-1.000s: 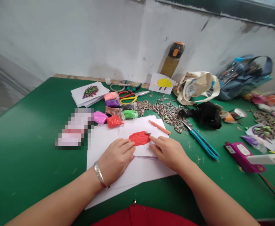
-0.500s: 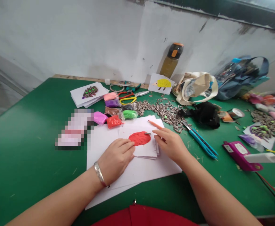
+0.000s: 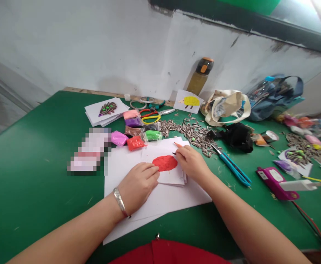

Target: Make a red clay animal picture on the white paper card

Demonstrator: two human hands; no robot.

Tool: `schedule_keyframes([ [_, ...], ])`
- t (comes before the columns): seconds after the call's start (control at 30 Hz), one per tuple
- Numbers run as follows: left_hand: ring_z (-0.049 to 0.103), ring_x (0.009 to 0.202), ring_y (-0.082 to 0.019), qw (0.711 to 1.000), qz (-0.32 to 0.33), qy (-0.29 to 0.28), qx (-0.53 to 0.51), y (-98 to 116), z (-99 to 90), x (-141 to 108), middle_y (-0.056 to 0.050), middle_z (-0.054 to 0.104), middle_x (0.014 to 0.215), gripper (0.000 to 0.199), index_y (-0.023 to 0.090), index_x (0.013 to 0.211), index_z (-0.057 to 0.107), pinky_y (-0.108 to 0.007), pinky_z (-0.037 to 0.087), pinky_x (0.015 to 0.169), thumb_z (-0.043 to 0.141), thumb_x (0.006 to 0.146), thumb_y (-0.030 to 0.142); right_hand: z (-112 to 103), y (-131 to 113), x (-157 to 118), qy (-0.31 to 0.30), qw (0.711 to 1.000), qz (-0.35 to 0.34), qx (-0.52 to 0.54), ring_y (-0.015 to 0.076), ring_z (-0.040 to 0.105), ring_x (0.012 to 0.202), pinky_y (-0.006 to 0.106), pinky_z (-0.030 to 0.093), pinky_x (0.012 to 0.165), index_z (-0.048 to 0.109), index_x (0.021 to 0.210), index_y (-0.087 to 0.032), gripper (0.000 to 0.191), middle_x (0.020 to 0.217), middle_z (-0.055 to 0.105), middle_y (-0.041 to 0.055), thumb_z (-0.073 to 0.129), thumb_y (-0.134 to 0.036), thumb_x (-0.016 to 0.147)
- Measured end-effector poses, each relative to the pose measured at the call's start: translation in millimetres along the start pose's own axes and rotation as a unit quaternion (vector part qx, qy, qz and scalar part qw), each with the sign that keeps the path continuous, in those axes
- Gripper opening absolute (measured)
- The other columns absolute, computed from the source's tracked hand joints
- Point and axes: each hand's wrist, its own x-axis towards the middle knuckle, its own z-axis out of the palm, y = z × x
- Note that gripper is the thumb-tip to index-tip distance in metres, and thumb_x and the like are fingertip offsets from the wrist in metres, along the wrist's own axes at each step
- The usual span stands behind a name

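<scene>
A flat red oval of modelling clay [image 3: 164, 163] lies on a small white sheet [image 3: 171, 178], stacked on larger white paper [image 3: 146, 220]. My left hand [image 3: 139, 185] rests flat on the paper, fingers stretched out, with the fingertips at the clay's left edge. My right hand [image 3: 190, 160] is closed in a pinch at the clay's upper right, and a dark sunflower seed [image 3: 174, 153] pokes out from its fingertips. An orange pencil-like stick [image 3: 177, 145] shows just above that hand; whether it is held or lies on the paper I cannot tell.
Clay packets [image 3: 135, 143], yellow-handled scissors [image 3: 151, 118] and loose sunflower seeds [image 3: 193, 132] lie beyond the paper. At right are a blue utility knife [image 3: 235, 168], a black pouch [image 3: 240, 137] and a magenta glue gun [image 3: 274, 181]. A hedgehog picture [image 3: 189, 101] leans before a bottle [image 3: 199, 77].
My right hand has shifted left and its fingers have closed on the seed, which lay on the clay's upper right before. The left hand stays in place; the view has tilted slightly.
</scene>
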Motion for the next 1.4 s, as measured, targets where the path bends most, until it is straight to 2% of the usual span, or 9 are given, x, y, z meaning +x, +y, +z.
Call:
schedule_keyframes([
  [0.17,0.060,0.098,-0.023,1.000,-0.002,0.000,0.000,0,-0.3,0,-0.010,0.068,0.102,0.018,0.013,0.103,0.063,-0.042,0.053,0.086,0.050,0.090,0.013,5,-1,-2,0.019,1.000,0.003,-0.007,0.0183,0.060,0.105,0.027,0.046,0.078,0.060,0.074,-0.020,0.026,0.098,0.066,0.0073,0.043,-0.018,0.093],
  [0.33,0.060,0.100,-0.023,1.000,-0.003,-0.001,-0.002,0,0.2,0,-0.010,0.068,0.103,0.019,0.012,0.105,0.063,-0.042,0.052,0.088,0.052,0.090,0.014,11,-2,-5,0.026,0.993,-0.063,-0.097,0.0176,0.059,0.106,0.028,0.046,0.086,0.058,0.076,-0.021,0.028,0.097,0.065,0.0084,0.037,-0.012,0.093],
  [0.57,0.059,0.101,-0.023,1.000,-0.010,-0.013,-0.003,1,0.7,0,-0.010,0.068,0.105,0.019,0.012,0.105,0.063,-0.043,0.051,0.089,0.051,0.090,0.014,7,-5,-1,-0.001,0.969,-0.150,-0.198,0.0175,0.059,0.076,0.030,0.046,0.087,0.059,0.069,-0.017,0.029,0.071,0.057,0.0058,0.041,-0.001,0.086],
  [0.73,0.058,0.100,-0.023,1.000,-0.011,-0.016,-0.007,0,1.0,0,-0.009,0.068,0.105,0.020,0.012,0.106,0.063,-0.042,0.051,0.090,0.050,0.091,0.015,8,0,0,0.027,0.971,-0.133,-0.195,0.0190,0.061,0.087,0.029,0.047,0.082,0.060,0.070,-0.017,0.026,0.080,0.062,0.0086,0.045,-0.006,0.088],
  [0.83,0.058,0.101,-0.023,1.000,-0.015,-0.017,-0.008,0,1.0,0,-0.009,0.068,0.106,0.020,0.012,0.105,0.063,-0.042,0.051,0.090,0.050,0.091,0.015,9,0,1,0.035,0.968,-0.132,-0.211,0.0190,0.060,0.080,0.029,0.047,0.077,0.060,0.070,-0.016,0.024,0.083,0.064,0.0098,0.047,-0.007,0.087],
  [0.97,0.058,0.100,-0.023,1.000,-0.015,-0.017,-0.010,0,1.2,-1,-0.009,0.068,0.105,0.019,0.011,0.104,0.064,-0.042,0.051,0.090,0.051,0.091,0.014,6,-2,2,0.006,0.961,-0.170,-0.218,0.0184,0.058,0.075,0.030,0.044,0.082,0.061,0.069,-0.016,0.025,0.070,0.060,0.0065,0.046,-0.004,0.084],
  [1.13,0.058,0.101,-0.024,1.000,-0.013,-0.015,-0.008,0,1.6,-1,-0.009,0.068,0.105,0.019,0.010,0.105,0.064,-0.043,0.051,0.089,0.051,0.091,0.015,-1,-5,8,-0.026,0.965,-0.118,-0.231,0.0206,0.059,0.083,0.030,0.044,0.074,0.064,0.078,-0.015,0.022,0.101,0.066,0.0126,0.045,-0.010,0.088],
  [1.3,0.059,0.099,-0.024,1.000,-0.017,-0.018,-0.013,0,0.8,0,-0.010,0.068,0.103,0.020,0.011,0.104,0.064,-0.043,0.052,0.087,0.049,0.091,0.014,-7,-16,18,-0.103,0.957,-0.152,-0.225,0.0226,0.059,0.084,0.033,0.042,0.084,0.065,0.077,-0.014,0.022,0.077,0.063,0.0097,0.046,-0.005,0.083],
  [1.4,0.059,0.099,-0.024,1.000,-0.019,-0.018,-0.015,1,0.0,0,-0.010,0.068,0.103,0.019,0.011,0.103,0.064,-0.043,0.052,0.087,0.049,0.091,0.014,-10,-18,22,-0.118,0.956,-0.152,-0.221,0.0228,0.058,0.084,0.033,0.042,0.079,0.065,0.079,-0.015,0.021,0.080,0.063,0.0099,0.046,-0.007,0.085],
])
